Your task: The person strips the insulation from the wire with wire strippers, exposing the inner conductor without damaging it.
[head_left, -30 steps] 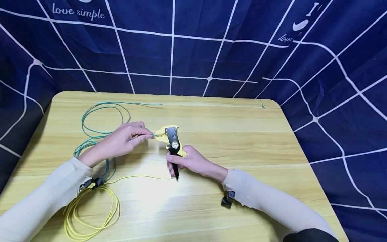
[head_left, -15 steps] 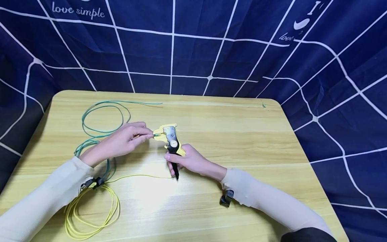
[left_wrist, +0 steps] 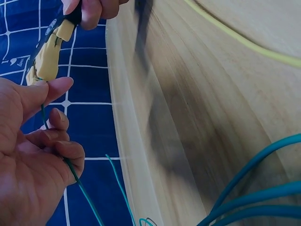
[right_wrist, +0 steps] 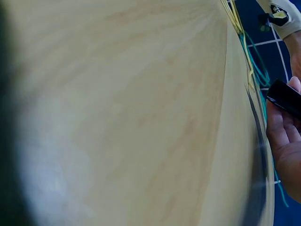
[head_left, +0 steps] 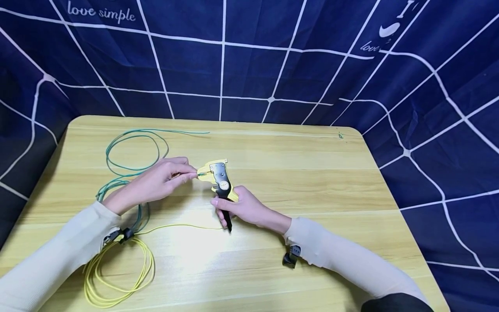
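Note:
My left hand point(head_left: 157, 180) pinches a green wire point(left_wrist: 80, 181) between thumb and forefinger, close to its end. That end lies in the yellow jaws of a wire stripper point(head_left: 221, 175) with a black-and-yellow body. Around the stripper's handles my right hand point(head_left: 245, 206) is curled, holding the tool upright above the table. In the left wrist view the wire also runs through the curled lower fingers. The right wrist view shows only the black handle end and part of the right hand point(right_wrist: 287, 141). Whether the jaws clamp the wire is too small to tell.
Loose loops of green wire point(head_left: 107, 152) lie on the wooden table point(head_left: 312, 182) behind and under the left forearm. A coil of yellow wire point(head_left: 87, 281) sits at the front left, one strand reaching right. Small green scraps point(head_left: 341, 135) lie at the far right corner.
The stripper has shifted slightly left towards the left fingers, so the green wire's end sits deeper in its jaws. The left hand has stayed nearly still.

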A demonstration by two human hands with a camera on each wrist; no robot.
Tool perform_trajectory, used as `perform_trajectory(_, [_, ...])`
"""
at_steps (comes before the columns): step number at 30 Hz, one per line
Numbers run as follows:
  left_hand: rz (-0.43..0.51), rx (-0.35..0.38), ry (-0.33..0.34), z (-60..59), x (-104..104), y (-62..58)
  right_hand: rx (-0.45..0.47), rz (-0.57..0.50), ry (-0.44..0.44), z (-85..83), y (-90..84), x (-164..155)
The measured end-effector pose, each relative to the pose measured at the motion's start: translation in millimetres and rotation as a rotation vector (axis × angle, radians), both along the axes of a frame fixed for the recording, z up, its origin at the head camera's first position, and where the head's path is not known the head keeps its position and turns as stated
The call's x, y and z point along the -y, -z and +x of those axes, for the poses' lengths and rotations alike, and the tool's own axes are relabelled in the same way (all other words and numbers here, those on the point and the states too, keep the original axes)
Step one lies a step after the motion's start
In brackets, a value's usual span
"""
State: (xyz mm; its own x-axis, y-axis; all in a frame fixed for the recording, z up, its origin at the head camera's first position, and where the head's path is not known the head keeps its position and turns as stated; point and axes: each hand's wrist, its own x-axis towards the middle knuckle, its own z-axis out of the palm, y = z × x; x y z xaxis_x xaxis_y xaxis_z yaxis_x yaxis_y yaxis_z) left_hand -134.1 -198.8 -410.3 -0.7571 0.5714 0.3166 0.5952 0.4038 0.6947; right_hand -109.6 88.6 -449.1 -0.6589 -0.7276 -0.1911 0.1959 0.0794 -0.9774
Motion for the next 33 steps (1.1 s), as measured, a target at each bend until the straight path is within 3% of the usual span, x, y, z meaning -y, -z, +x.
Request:
perform_trajectory(23, [0.01,0.005,0.015,1.3,0.0,1.2,-0.032,-0.031,0.023,2.2,2.9,2.3])
perform_trajectory(33, [-0.002,-0.023,0.019,3.3,-0.7,2.1,-0.047,0.035,0.076,6.6,1.1,4.9])
